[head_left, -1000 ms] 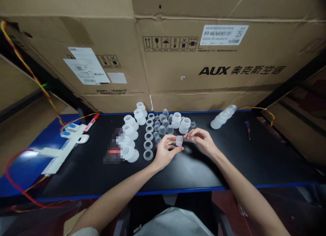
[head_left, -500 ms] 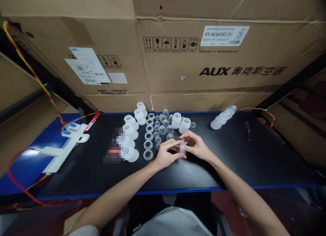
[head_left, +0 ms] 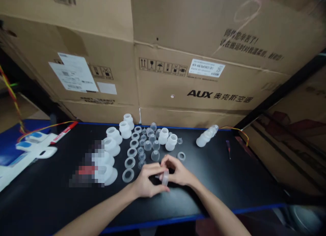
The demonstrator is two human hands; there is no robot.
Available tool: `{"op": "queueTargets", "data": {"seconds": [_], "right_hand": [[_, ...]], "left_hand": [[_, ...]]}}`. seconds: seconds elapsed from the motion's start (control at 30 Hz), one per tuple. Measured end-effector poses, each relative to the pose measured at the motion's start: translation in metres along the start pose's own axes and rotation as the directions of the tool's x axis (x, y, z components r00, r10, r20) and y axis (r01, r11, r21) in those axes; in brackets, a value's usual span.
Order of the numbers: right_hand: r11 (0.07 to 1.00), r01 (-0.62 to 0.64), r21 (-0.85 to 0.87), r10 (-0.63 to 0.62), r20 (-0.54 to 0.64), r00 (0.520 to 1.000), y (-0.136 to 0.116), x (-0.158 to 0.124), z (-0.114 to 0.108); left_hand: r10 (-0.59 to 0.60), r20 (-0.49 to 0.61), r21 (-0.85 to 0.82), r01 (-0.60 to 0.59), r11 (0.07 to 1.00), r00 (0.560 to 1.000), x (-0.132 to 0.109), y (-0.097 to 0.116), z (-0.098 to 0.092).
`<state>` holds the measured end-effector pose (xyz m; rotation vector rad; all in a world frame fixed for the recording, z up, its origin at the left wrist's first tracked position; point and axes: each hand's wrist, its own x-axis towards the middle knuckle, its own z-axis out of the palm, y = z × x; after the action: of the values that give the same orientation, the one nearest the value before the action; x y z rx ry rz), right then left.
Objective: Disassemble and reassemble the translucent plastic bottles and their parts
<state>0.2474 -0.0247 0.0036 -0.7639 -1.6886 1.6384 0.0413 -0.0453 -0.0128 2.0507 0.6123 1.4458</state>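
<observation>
My left hand (head_left: 150, 180) pinches the rim of a clear plastic ring (head_left: 165, 178), held on edge above the black table. My right hand (head_left: 176, 171) is closed on the same ring from the right, some of its fingers hidden behind it. Left of my hands, clear rings (head_left: 128, 175) lie in a column, with small clear valve pieces (head_left: 142, 156) and clear domes (head_left: 155, 155) beside them. Two white bottles (head_left: 171, 142) stand behind my hands. A single loose ring (head_left: 181, 156) lies just beyond my right hand.
More white bottles (head_left: 111, 146) stand at the left, partly covered by a pixelated patch. Stacked white pieces (head_left: 206, 136) lie at the back right, near a small screwdriver (head_left: 228, 149). A large cardboard box (head_left: 163, 103) rises behind the table (head_left: 214, 174). A red marker (head_left: 64, 132) is far left.
The view has shifted, so the table items appear lower and further left. Both hands still hold the clear ring. The loose ring beyond my right hand now shows.
</observation>
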Motion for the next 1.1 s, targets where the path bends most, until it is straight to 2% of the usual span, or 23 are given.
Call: {"op": "queueTargets", "data": {"seconds": [0.1,0.3,0.4,0.47,0.53,0.6,0.67,0.73,0.8,0.9,0.97,1.0,1.1], "right_hand": [[1.0,0.016,0.014,-0.016,0.006,1.0,0.004,-0.001,0.004],[0.994,0.107,0.034,-0.106,-0.037,0.994,0.004,0.003,0.011],[0.992,0.115,-0.045,-0.119,-0.081,0.99,-0.001,0.004,0.009],[0.974,0.159,-0.16,-0.183,-0.148,0.972,-0.006,0.004,0.006],[0.947,0.217,-0.236,-0.27,-0.224,0.936,-0.01,0.004,0.004],[0.938,0.252,-0.24,-0.317,-0.29,0.903,-0.013,0.004,0.003],[0.942,0.25,-0.222,-0.313,-0.322,0.893,-0.012,0.006,0.001],[0.944,0.233,-0.233,-0.301,-0.319,0.899,-0.009,0.007,0.0],[0.938,0.226,-0.262,-0.303,-0.305,0.903,-0.007,0.008,-0.002],[0.906,0.243,-0.347,-0.346,-0.275,0.897,-0.007,0.007,-0.005],[0.852,0.263,-0.453,-0.414,-0.274,0.868,-0.008,0.005,-0.008],[0.809,0.263,-0.525,-0.462,-0.292,0.838,-0.009,0.005,-0.01],[0.659,0.143,-0.738,-0.592,-0.393,0.704,-0.006,0.007,-0.019]], "left_hand": [[0.037,-0.022,-0.037,-0.037,0.999,0.999,-0.004,0.0,0.008],[0.084,-0.118,0.064,-0.077,0.995,0.989,-0.005,-0.003,0.012],[0.091,-0.085,0.083,-0.084,0.993,0.992,0.0,-0.002,0.007],[0.088,-0.057,0.068,-0.084,0.994,0.995,0.003,0.0,0.003],[0.05,-0.043,0.003,-0.05,0.999,0.998,0.006,0.004,0.001],[-0.043,-0.047,-0.09,0.038,0.995,0.998,0.007,0.008,-0.001],[-0.158,-0.058,-0.165,0.147,0.975,0.986,0.008,0.011,-0.002],[-0.223,-0.071,-0.186,0.207,0.961,0.972,0.009,0.012,-0.003],[-0.208,-0.105,-0.141,0.193,0.971,0.972,0.012,0.012,-0.006],[-0.117,-0.197,0.003,0.12,0.993,0.973,0.017,0.012,-0.01],[-0.097,-0.264,0.06,0.117,0.991,0.96,0.019,0.012,-0.015],[-0.103,-0.302,0.066,0.129,0.989,0.948,0.02,0.011,-0.017],[-0.126,-0.413,0.046,0.159,0.986,0.902,0.023,0.01,-0.026]]}}
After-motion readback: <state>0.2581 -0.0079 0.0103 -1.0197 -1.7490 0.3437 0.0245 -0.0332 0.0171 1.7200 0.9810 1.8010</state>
